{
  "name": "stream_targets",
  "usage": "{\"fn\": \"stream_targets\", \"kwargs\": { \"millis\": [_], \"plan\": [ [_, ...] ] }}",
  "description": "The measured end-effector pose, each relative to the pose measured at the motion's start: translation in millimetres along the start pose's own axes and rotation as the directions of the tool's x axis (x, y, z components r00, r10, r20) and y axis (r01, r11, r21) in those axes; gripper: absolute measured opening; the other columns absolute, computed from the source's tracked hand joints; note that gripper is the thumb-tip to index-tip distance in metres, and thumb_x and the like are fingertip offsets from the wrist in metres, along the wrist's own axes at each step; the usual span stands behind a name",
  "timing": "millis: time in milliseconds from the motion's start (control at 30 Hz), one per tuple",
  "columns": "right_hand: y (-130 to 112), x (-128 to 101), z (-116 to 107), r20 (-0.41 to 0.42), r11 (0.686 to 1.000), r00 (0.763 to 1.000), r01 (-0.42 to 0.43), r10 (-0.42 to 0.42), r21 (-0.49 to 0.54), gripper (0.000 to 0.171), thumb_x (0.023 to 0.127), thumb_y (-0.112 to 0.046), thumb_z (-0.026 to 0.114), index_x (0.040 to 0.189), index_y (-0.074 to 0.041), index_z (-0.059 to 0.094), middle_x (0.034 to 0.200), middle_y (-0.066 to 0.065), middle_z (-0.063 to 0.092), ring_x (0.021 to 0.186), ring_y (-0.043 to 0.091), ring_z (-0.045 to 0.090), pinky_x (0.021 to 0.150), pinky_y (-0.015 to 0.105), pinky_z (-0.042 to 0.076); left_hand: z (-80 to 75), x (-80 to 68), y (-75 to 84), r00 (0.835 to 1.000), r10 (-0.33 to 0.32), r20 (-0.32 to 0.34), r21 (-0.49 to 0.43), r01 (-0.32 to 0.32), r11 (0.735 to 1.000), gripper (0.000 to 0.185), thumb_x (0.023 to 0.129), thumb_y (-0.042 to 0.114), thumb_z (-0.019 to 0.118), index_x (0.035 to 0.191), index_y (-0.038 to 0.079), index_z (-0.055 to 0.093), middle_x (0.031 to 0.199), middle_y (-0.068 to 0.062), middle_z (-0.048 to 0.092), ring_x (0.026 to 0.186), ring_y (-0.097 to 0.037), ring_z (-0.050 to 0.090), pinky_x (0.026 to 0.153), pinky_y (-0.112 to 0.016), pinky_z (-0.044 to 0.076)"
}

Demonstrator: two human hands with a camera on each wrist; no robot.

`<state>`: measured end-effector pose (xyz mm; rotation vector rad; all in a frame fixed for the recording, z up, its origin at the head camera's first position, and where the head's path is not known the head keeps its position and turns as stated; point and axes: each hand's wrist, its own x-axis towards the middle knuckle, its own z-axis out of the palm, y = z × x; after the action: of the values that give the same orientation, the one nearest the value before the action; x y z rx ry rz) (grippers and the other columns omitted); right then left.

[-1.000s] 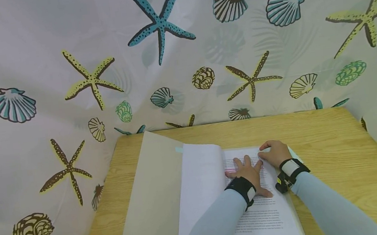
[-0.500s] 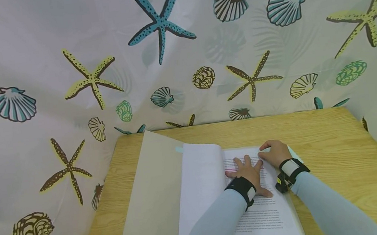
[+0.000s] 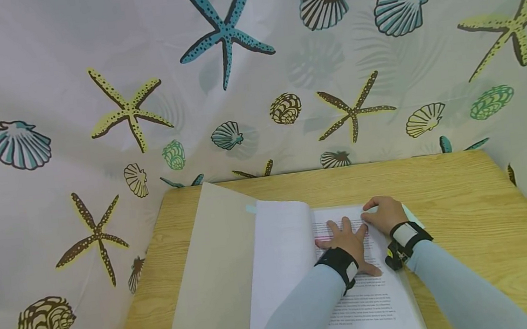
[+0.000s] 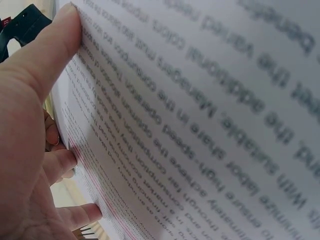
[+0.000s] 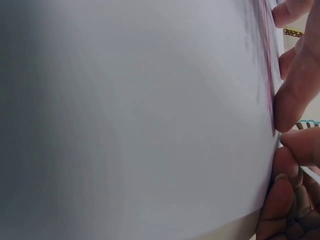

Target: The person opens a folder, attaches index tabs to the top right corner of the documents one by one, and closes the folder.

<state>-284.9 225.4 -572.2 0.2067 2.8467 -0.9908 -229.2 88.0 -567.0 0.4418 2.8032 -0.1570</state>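
Note:
An open book [image 3: 357, 305] with printed pages lies on the wooden table. My left hand [image 3: 348, 244] rests with fingers spread on its right page, by lines marked in pink; in the left wrist view the thumb [image 4: 57, 47] touches the print. At the page's upper right, my right hand [image 3: 384, 216] has thumb and index finger curled together, their tips at the paper. A pale blue strip [image 3: 413, 216] shows between them and beyond the far side of the hand, which hides its middle. The right wrist view shows the curled fingers [image 5: 285, 162] close beside the left fingertips.
The book's cover [image 3: 213, 279] lies spread to the left, under a blank turned page [image 3: 283, 254] with a small pale blue tab [image 3: 250, 209]. The wooden table [image 3: 475, 227] extends to the right. A seashell-print curtain [image 3: 261, 148] surrounds it at the back and sides.

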Motion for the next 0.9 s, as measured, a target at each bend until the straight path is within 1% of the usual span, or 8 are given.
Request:
{"fn": "stream_targets", "kwargs": {
  "millis": [133,367,733,900],
  "plan": [
    [-0.2,-0.3,0.2,-0.003,1.0,1.0,-0.002,0.002,-0.004,0.021,0.083,-0.021,0.072,0.096,-0.004,0.07,0.115,0.022,0.064,0.092,0.032,0.057,0.074,0.043,0.044,0.3,0.1,0.3,1.0,0.0,-0.002,0.002,0.0,1.0,0.121,0.04,0.088,0.068,0.147,0.052,0.023,0.147,-0.001,0.03,0.135,-0.041,0.028,0.073,-0.071,0.045],
    [0.3,0.4,1.2,0.001,1.0,1.0,-0.01,0.01,-0.004,0.021,0.083,-0.021,0.073,0.096,-0.005,0.07,0.116,0.022,0.063,0.094,0.033,0.057,0.076,0.045,0.044,-0.3,-1.0,0.0,1.0,0.005,-0.004,0.002,-0.005,1.0,0.121,0.04,0.088,0.068,0.147,0.051,0.023,0.147,-0.001,0.03,0.135,-0.041,0.028,0.073,-0.07,0.045],
    [-1.5,-0.8,-0.6,0.006,1.0,1.0,-0.005,0.005,-0.012,0.019,0.083,-0.02,0.072,0.093,-0.004,0.07,0.115,0.023,0.063,0.089,0.031,0.055,0.072,0.041,0.043,-1.5,-2.8,-0.8,1.0,0.008,-0.005,0.001,-0.008,1.0,0.122,0.041,0.087,0.068,0.147,0.051,0.022,0.148,-0.001,0.029,0.135,-0.041,0.028,0.074,-0.069,0.045],
    [-3.0,-1.0,-0.9,0.016,1.0,1.0,-0.017,0.017,-0.017,0.02,0.083,-0.02,0.072,0.094,-0.004,0.069,0.114,0.023,0.064,0.086,0.03,0.054,0.068,0.038,0.041,-5.9,-6.6,-1.9,1.0,0.009,0.004,-0.003,-0.009,1.0,0.12,0.042,0.087,0.068,0.147,0.051,0.022,0.148,-0.001,0.029,0.135,-0.04,0.028,0.075,-0.068,0.046]
  ]
}}
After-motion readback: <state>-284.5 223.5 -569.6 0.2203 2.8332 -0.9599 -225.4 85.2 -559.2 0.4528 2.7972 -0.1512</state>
